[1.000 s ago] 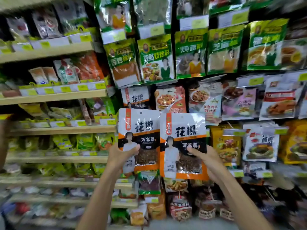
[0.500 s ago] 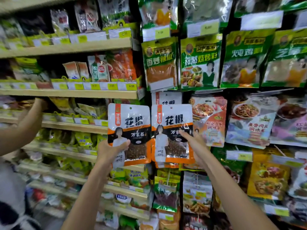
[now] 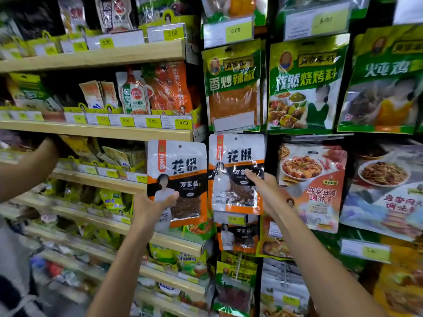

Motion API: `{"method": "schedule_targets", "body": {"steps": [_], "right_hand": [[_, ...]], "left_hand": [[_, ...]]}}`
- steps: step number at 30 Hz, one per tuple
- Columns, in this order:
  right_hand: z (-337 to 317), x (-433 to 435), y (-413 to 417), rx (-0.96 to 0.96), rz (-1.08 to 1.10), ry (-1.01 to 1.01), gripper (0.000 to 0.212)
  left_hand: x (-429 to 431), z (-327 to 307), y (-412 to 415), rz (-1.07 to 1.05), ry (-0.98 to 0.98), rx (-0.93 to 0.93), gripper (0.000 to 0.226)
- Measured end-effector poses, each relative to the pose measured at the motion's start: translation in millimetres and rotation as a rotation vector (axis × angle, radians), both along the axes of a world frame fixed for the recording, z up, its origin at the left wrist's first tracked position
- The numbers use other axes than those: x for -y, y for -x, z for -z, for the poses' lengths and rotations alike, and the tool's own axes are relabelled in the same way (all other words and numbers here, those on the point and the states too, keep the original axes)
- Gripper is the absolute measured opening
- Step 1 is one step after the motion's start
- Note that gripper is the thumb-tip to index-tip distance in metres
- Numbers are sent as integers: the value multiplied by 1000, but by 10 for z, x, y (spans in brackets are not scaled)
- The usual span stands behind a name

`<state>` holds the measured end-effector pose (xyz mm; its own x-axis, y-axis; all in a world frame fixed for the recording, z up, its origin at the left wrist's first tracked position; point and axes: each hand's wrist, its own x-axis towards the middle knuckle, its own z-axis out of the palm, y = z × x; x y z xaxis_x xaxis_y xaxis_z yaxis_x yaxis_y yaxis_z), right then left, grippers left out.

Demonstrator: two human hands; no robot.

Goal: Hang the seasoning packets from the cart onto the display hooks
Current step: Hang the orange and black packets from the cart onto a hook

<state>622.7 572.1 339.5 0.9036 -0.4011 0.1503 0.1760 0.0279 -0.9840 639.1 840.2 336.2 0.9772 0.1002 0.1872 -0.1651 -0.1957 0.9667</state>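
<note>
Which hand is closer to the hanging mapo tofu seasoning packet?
Right. The right hand, holding the right Sichuan pepper packet, is just left of the mapo tofu seasoning packet; the left hand, holding the left Sichuan pepper packet, is farther left.

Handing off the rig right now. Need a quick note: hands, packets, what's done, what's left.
Left hand grips the left packet by its lower corner, in front of the wooden shelf area. It is not hung.
Right hand pinches the right packet, raised against the hook column just under the green chili packet. I cannot tell whether its hole is on a hook.
Done: nothing confirmed. An identical packet hangs lower in that column.
Left: seat the right packet, then hang the left packet.
</note>
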Motion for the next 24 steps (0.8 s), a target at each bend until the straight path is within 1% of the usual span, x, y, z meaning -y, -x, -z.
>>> {"method": "schedule_targets", "body": {"steps": [1,2,4,5,6,7,9,10,13,14,16,17,19,20,22,24], "right_hand": [[5,4,-18,7,11,-6,10],[14,8,-29,14,17,-3,11],[36,4,-51,12,41,17,8],[54,4,-57,4,58,27,5],[71,0,-55,4,70,33,7],[83,-6,-55,2,86,39,15],[96,-25,-58,5,103,34,36],[91,-33,-60,10,110,31,41],[100,-26,-94,0,159,27,40],[102,-34,-105,-11,172,29,41],[91,-53,-151,-14,206,36,39],[77,-66,-179,-13,221,43,33],[40,-85,-254,-19,265,59,24],[23,-78,-300,-30,289,57,27],[-24,-79,-391,-67,336,56,43],[-57,-69,-482,-100,404,88,55]], "left_hand": [[23,-10,-23,8,17,4,36],[48,-23,-37,20,31,10,35],[84,-34,-98,49,38,9,46],[88,-24,-140,61,43,4,48],[87,-32,-165,72,52,4,43],[86,-37,-197,91,60,0,42],[77,-51,-262,132,75,-5,50],[74,-58,-296,149,77,-6,52],[73,-57,-396,170,92,1,64],[73,-44,-433,173,91,5,60],[71,-23,-494,176,86,7,40],[79,-16,-519,184,85,8,31],[102,1,-550,210,78,16,23],[114,7,-557,216,75,18,22],[134,29,-579,226,68,18,27],[151,47,-593,233,60,14,31]]}}
